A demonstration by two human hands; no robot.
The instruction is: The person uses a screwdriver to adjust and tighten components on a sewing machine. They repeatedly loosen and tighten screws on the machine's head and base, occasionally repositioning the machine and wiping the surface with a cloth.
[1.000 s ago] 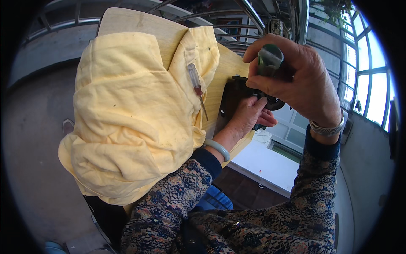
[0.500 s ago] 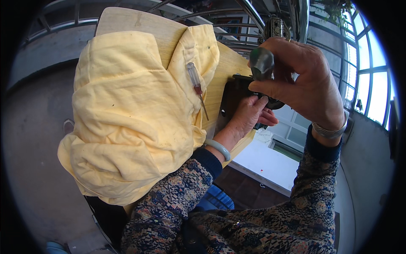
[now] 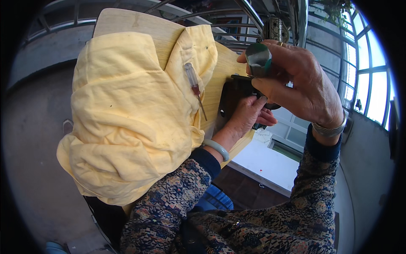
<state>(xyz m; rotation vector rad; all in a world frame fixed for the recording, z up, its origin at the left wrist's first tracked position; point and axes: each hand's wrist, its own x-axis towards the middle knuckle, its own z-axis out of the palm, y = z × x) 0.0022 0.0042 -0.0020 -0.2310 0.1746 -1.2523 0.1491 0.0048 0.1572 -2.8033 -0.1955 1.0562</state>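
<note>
My right hand (image 3: 302,78) is closed around a thick dark green tool handle (image 3: 259,60), seen nearly end-on; its working end is hidden. Just below it, my left hand (image 3: 249,112) has its thumb pressed near the edge of a black metal part (image 3: 230,99), other fingers curled underneath. What the left fingertips pinch is mostly covered by the right hand. A small screwdriver (image 3: 192,79) with a clear and reddish handle lies on the folded yellow cloth (image 3: 122,106), to the left of both hands.
The cloth is heaped over a wooden tabletop (image 3: 135,21). Metal railings (image 3: 298,25) rise behind my right hand, with an ornate metal piece (image 3: 275,31) beside them. A white surface (image 3: 266,163) lies lower, right of my left forearm. Windows (image 3: 376,63) stand at right.
My right hand has turned slightly, and the green handle's end has tilted and shifted a little left. My left hand keeps its place at the black part. The view has shifted slightly.
</note>
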